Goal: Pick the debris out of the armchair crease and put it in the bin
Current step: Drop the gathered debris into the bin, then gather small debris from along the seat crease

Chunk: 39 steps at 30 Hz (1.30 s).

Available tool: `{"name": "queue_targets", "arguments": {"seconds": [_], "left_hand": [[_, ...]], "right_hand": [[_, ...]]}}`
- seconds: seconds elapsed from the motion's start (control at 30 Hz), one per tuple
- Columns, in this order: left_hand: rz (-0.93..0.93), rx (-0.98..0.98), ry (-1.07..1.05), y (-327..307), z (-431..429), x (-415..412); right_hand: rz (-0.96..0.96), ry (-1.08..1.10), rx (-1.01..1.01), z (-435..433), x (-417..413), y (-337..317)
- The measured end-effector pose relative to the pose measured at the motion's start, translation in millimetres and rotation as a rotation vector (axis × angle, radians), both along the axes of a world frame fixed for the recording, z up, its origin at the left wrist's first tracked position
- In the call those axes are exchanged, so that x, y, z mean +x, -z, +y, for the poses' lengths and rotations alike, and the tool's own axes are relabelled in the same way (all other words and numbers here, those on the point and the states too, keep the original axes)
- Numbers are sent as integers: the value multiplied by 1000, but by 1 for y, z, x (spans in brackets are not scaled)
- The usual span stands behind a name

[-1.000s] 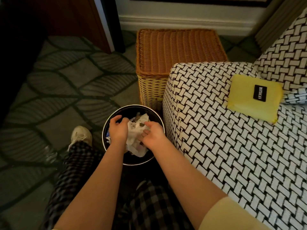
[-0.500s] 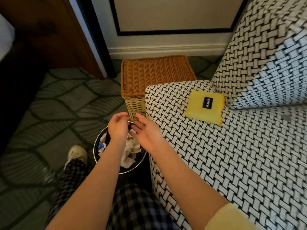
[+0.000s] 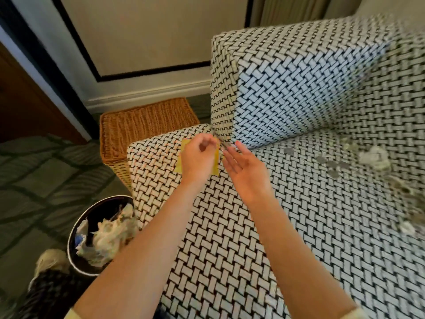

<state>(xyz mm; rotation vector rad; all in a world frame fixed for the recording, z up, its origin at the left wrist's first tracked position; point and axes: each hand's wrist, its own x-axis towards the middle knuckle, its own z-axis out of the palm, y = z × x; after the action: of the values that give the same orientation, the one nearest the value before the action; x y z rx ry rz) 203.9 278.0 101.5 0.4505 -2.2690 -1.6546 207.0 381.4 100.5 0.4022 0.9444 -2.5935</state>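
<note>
— Where are the hands seen?

— Both are held above the armchair seat (image 3: 241,261), near the corner where the seat is met by the upright cushion (image 3: 299,84). The left hand (image 3: 199,157) is seen over a yellow cloth (image 3: 216,166) with its fingers loosely curled; nothing is seen in it. Whether the cloth is touched cannot be told. The right hand (image 3: 246,171) is held just beside it, open, fingers straight, and nothing is gripped.

— And the debris?

— It is spread on the seat well to the right of the hands: a crumpled pale wad (image 3: 374,157), some flat grey bits (image 3: 331,164) near it, and a small pale scrap (image 3: 406,226) closer to the front. That side is blurred, so finer detail cannot be made out.

— The bin?

— The bin (image 3: 96,214) is stood on the carpet (image 3: 46,169), against the seat's left front. Crumpled tissue (image 3: 108,236) is seen inside. A wicker basket (image 3: 142,127) is placed behind it, against the armchair's side.
</note>
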Motion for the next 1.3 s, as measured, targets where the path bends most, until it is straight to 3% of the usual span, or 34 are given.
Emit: {"name": "queue_targets", "arguments": {"seconds": [0.27,0.47,0.53,0.7,0.77,0.87,1.0,1.07,1.3], "left_hand": [[-172,-90,243,13,85,-35],[-239,-122,359,38,98,-45],[-212,-151,362,45,97,-53],[-176,-224,411,54,99,-76],[-154,-268,447,57,104,-86],[-130,-303,466,62,112,-102],[-116,-420,579,65,118,-121],[-138,-552,671,63,118,-130],[-20,-1144,652,53,140,-154]], "right_hand": [[-21,232,73,92,-29,10],[3,370,349,113,-30,47],[29,400,538,111,-41,51],[299,385,1387,108,-73,65],[351,264,1700,109,-84,70],[367,83,1871,112,-94,71],[406,102,1786,119,-92,77],[429,98,1640,124,-89,78],[36,163,416,161,-100,54]]}}
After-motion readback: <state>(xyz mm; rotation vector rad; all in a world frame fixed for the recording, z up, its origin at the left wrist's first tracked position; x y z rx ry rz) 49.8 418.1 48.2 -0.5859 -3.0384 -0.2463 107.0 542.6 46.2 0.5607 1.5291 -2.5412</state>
